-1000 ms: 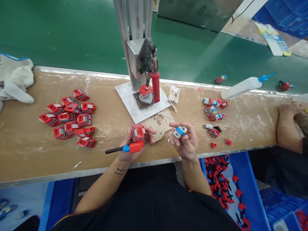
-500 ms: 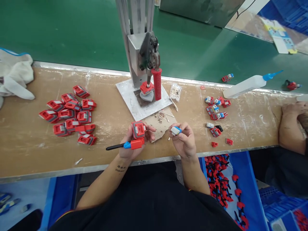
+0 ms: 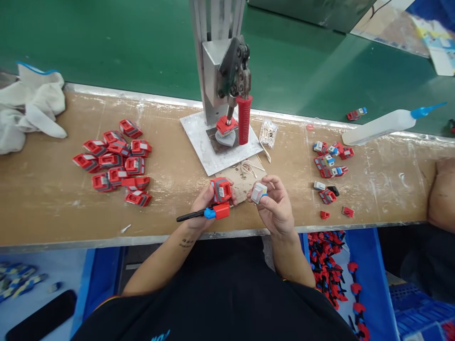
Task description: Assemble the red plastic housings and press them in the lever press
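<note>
My left hand (image 3: 204,204) is closed around a red-and-grey plastic toy part (image 3: 222,190) with a square recess facing up. In the same hand, just below it, sits a red piece (image 3: 222,210) with a blue joint and a long black rod (image 3: 191,216) that sticks out to the left. Between thumb and fingers, my right hand (image 3: 277,208) pinches a small white toy part (image 3: 258,192) with blue and yellow on it. Both hands are over the front of the bench, the two held parts a short gap apart.
A toggle press (image 3: 234,80) with a red handle bears on a red part over a metal plate (image 3: 194,137). Red toy parts (image 3: 110,161) lie in a group at left, more (image 3: 325,161) at right by a glue bottle (image 3: 380,127). Cotton swabs (image 3: 268,133), gloves (image 3: 39,102) and another person's arm (image 3: 441,199) also show.
The white part in my right hand has turned, so its pale face shows more and its blue side less. My hands are slightly closer together. The whole view has shifted a little.
</note>
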`<state>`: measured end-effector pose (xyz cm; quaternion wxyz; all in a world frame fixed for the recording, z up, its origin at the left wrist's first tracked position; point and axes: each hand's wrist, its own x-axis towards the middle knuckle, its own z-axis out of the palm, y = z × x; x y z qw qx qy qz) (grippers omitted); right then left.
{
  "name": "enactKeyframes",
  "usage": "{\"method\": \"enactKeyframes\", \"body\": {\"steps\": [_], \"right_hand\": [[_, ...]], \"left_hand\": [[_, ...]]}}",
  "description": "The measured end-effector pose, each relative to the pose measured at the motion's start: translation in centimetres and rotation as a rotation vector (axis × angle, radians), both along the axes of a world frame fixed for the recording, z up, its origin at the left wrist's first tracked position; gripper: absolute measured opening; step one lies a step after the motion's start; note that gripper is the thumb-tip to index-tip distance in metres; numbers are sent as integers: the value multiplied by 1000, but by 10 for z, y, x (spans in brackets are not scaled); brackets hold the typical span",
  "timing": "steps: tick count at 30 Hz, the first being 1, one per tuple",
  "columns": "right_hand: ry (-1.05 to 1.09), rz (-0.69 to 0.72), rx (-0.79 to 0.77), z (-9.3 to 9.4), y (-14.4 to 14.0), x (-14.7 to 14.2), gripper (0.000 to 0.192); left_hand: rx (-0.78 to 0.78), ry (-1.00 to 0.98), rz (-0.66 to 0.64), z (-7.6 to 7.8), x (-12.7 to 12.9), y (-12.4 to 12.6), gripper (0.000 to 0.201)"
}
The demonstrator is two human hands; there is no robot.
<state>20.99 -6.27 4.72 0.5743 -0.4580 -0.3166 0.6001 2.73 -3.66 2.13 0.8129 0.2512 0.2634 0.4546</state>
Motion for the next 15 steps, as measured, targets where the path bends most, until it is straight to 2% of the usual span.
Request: {"method": "enactKeyframes", "body": {"steps": [6, 10, 12, 15], "right_hand": [[-197, 49, 131, 1, -1, -8, 42], [-301, 8, 255, 1, -7, 7, 34], [-488, -75, 328, 2, -10, 28, 28], [-939, -182, 363, -2, -10, 69, 22]], "left_hand": [[4, 3, -32, -1, -2, -2, 60], [-31, -56, -91, 0, -5, -1, 62], [-42, -77, -99, -2, -6, -2, 61], [-48, -114, -114, -6, -8, -3, 62]]}}
